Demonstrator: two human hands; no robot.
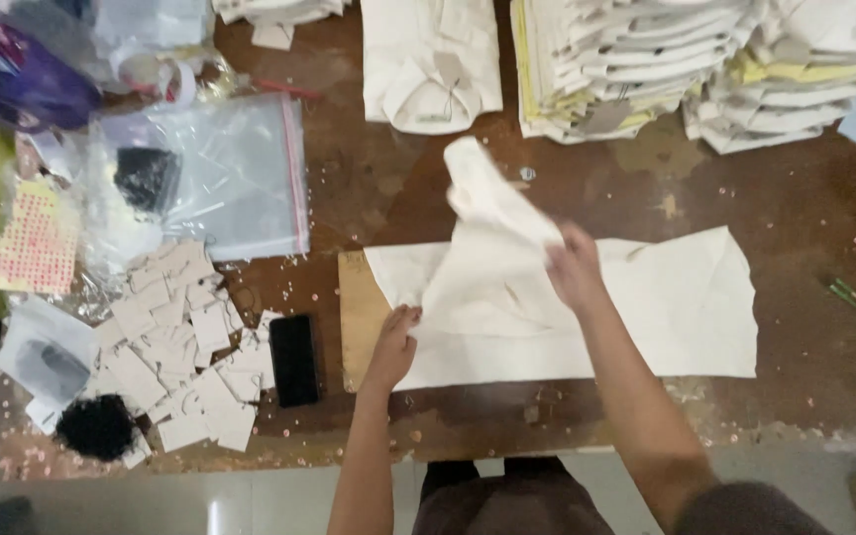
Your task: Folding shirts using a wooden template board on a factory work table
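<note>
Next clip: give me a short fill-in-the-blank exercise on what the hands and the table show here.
1. The right hand lifts a fold of the ______-coloured garment.
2. The left hand presses the garment down near the edge of a ______ board.
3. The dark phone lies to the ______ of the board in the picture.
4. Stacks of folded garments sit along the table's ______ edge.

Missing words: cream; wooden; left; far
</note>
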